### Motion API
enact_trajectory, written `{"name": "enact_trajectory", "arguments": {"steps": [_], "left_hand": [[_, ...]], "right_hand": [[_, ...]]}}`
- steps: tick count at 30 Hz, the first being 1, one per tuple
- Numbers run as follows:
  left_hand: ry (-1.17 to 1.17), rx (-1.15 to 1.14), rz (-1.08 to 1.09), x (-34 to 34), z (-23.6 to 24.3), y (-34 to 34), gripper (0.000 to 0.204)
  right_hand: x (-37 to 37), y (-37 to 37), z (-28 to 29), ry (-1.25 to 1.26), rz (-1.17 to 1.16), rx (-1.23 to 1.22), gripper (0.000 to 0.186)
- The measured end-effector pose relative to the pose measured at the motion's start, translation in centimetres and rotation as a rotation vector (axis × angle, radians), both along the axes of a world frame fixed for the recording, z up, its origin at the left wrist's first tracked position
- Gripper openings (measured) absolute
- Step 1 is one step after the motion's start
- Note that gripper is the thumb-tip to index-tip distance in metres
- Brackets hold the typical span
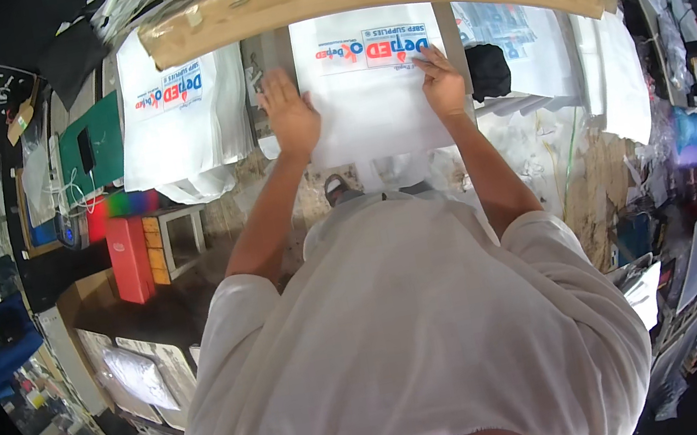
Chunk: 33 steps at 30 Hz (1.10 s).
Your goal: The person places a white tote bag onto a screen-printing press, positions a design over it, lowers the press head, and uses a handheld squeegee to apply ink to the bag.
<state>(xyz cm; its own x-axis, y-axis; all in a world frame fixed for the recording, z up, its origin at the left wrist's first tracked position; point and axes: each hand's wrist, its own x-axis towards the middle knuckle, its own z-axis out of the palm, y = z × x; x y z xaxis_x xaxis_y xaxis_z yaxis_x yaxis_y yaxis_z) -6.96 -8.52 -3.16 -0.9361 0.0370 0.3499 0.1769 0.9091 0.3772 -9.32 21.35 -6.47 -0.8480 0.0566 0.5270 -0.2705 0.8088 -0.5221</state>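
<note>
White printed sheet between the hands: left hand unclenched, right hand on its edge, grip unclear.

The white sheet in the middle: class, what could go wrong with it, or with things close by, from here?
1. The near end of the white sheet seems to hang unsupported, so it might slip or fold.
2. The right hand lies at the sheet's right edge, its fingers by the print; if the ink were wet, which I cannot tell, it might smudge.
3. The left hand is near the left stack; a leftward sweep could disturb it.
</note>
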Motion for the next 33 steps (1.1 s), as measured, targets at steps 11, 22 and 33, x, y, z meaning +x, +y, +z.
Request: {"name": "enact_trajectory", "arguments": {"steps": [11, 22, 33], "left_hand": [[-0.122, -0.011, -0.335, 5.1, 0.0, 5.7, 0.086], [-0.158, -0.066, -0.302, 4.0, -0.2, 6.1, 0.088], [-0.156, -0.083, -0.281, 4.1, -0.5, 6.4, 0.082]], "right_hand": [[0.1, -0.1, 0.7, 0.030, 0.041, -0.025, 0.037], [0.2, 0.0, 1.7, 0.000, 0.069, -0.037, 0.038], [1.9, 11.0, 12.1, 0.128, -0.751, -0.507, 0.025]]}}
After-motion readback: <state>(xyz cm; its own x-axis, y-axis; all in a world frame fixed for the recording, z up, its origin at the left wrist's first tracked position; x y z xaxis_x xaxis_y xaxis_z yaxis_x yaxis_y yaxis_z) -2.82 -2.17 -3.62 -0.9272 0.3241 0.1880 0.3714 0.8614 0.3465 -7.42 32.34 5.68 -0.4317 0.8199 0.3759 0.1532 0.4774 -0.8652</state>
